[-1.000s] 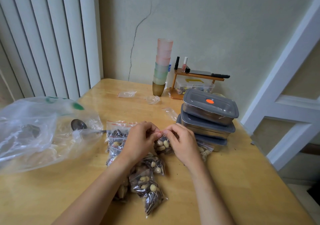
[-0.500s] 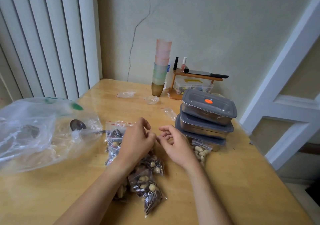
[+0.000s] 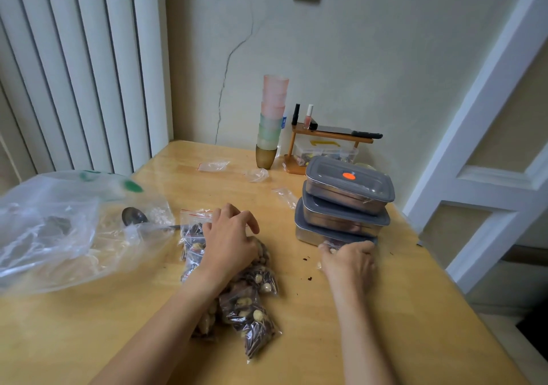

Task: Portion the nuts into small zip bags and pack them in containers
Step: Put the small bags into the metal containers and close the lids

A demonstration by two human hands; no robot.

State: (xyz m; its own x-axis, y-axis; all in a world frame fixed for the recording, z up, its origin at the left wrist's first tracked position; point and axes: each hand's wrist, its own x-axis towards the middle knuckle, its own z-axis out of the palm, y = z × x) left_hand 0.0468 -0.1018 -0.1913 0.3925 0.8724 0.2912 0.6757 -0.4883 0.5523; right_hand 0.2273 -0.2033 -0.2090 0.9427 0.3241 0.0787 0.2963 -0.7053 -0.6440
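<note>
Lying in a loose cluster at the table's centre, the filled zip bags (image 3: 252, 304) of mixed nuts are sitting directly under the left hand (image 3: 228, 242), which is resting palm-down on the pile with fingers (image 3: 251, 223) curled and partly spread; whether it is pinching a single bag cannot be told, since the palm is covering the contact. This placement is probably keeping the slippery bags gathered so they do not slide apart. At 3 o'clock from the pile, the right hand (image 3: 348, 258) is closing around one more small bag (image 3: 326, 246), whose clear plastic and pale nuts are showing at the fingertips, just in front of the lowest container. The stacked containers (image 3: 345, 206), three steel boxes with grey lids all seated, are standing at 2 o'clock from the pile, near enough for packing; no bag is visibly inside yet, so packing is judged as pending. At 9 o'clock, the large clear bulk bag (image 3: 59, 230) is lying slumped on the table (image 3: 415, 310) with a spoon (image 3: 133, 217) at its mouth, positioned for scooping. Empty zip bags (image 3: 213, 165) are lying at 12 o'clock, beside a stack of cups (image 3: 272, 117).
</note>
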